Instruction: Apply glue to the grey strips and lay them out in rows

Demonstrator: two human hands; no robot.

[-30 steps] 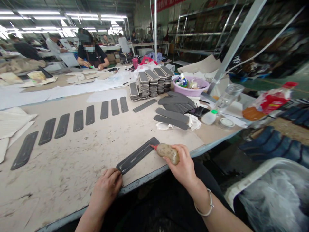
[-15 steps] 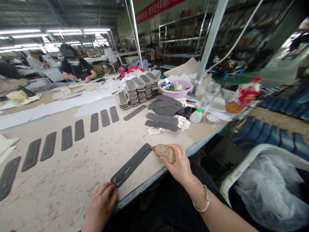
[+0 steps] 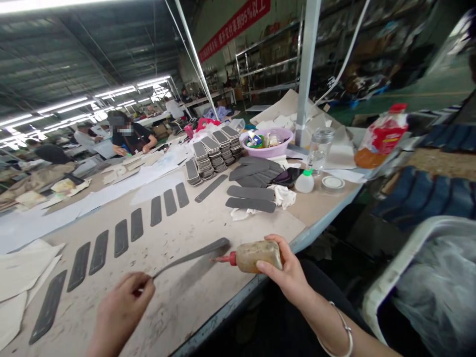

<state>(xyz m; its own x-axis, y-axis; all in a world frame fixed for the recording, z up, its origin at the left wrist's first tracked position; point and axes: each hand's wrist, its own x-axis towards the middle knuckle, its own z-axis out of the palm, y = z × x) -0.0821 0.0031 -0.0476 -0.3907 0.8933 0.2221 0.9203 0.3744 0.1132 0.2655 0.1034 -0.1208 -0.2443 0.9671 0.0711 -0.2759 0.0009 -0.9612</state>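
Between finger and thumb, my left hand [image 3: 124, 307] pinches the near end of a dark grey strip [image 3: 191, 254], which is raised off the table and seen nearly edge-on. My right hand [image 3: 284, 267] is wrapped round a squeeze bottle [image 3: 258, 256] with a red nozzle and amber liquid inside. The bottle lies sideways in the hand, its nozzle pointing left near the strip's far end. To the left, several rounded grey strips [image 3: 98, 252] lie in a slanting row on the table [image 3: 193, 312], some with shiny lines on them.
Stacks of strips [image 3: 206, 156], loose dark strips [image 3: 251, 198], a purple basin [image 3: 267, 148], a glass jar [image 3: 320, 148] and a small green-capped bottle [image 3: 305, 181] stand farther back. A metal post [image 3: 307, 74] rises behind. A white bin [image 3: 386, 277] is at right; a co-worker [image 3: 132, 136] sits across.
My left hand has lifted the strip from the table and moved left with it. The bottle's nozzle has come off the strip's end, and the bottle now shows side-on. The view has tilted.
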